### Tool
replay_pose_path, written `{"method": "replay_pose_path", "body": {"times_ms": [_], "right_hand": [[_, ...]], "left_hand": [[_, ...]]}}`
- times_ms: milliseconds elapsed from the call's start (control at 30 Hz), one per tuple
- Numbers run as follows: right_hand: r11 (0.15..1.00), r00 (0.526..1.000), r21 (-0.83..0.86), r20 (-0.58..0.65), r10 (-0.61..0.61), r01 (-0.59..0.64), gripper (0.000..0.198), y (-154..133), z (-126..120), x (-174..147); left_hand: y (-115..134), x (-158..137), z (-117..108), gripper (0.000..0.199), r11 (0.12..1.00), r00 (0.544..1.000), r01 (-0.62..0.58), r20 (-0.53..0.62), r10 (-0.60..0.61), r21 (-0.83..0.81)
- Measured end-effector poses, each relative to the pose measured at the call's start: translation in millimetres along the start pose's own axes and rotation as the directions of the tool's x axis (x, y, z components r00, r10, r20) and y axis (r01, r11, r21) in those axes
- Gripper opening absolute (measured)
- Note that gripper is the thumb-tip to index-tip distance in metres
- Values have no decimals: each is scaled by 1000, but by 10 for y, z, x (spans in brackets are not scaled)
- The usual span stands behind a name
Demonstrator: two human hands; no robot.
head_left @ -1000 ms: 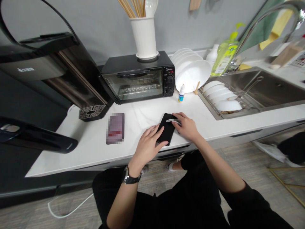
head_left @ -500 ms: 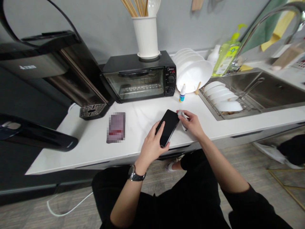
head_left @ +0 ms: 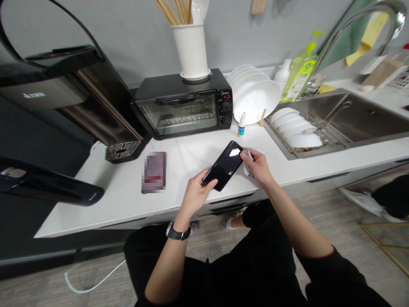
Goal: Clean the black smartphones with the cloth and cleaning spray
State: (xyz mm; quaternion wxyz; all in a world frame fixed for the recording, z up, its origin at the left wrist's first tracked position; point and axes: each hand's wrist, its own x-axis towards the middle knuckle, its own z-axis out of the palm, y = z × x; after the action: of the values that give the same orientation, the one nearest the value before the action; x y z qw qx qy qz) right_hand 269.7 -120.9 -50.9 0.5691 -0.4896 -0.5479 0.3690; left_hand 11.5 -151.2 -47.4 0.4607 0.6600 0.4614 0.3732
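My left hand (head_left: 198,190) grips the lower left end of a black smartphone (head_left: 221,169), thumb on top and fingers underneath. The phone is tilted above the front part of the counter, and its glossy face catches a bright reflection. At its upper right edge, my right hand (head_left: 256,165) is closed on a crumpled light grey cloth (head_left: 247,158), pinched by thumb and fingers against the phone. Behind the phone stands a small white spray bottle (head_left: 242,125) with a blue and yellow label. A pixelated purplish flat item (head_left: 154,172) lies to the left.
A black toaster oven (head_left: 187,108) stands at the back, bearing a white utensil holder (head_left: 191,51). White plates (head_left: 258,100) lean beside it. To the right are a sink (head_left: 361,123) with bowls and green soap (head_left: 300,72). A coffee-machine-like appliance (head_left: 96,106) occupies the left of the white counter (head_left: 118,209).
The phone has turned and tilted, so its face now shows a reflection. My left hand has shifted from across the phone to its lower left end. The right hand keeps the cloth at the edge.
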Motion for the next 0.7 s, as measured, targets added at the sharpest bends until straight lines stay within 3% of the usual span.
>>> {"method": "replay_pose_path", "body": {"times_ms": [133,333,433,500,700], "right_hand": [[999,1000,40,3,30,-30,47,-12,13,-17],[999,1000,28,21,14,-15,48,39,11,-24],[999,999,19,30,34,-34,52,67,10,-20],[999,998,10,42,43,-43,54,64,10,-17],[999,995,-44,102,10,-6,52,-10,29,-24]], "left_hand": [[12,-10,6,37,997,996,54,-74,-57,-53],[24,-71,-9,46,996,962,59,-270,-38,69],[9,-60,1,35,1000,976,-6,-219,5,-3],[0,-40,6,39,998,981,-16,-192,5,-54],[-5,7,-41,43,992,970,-82,-238,57,-94]]}}
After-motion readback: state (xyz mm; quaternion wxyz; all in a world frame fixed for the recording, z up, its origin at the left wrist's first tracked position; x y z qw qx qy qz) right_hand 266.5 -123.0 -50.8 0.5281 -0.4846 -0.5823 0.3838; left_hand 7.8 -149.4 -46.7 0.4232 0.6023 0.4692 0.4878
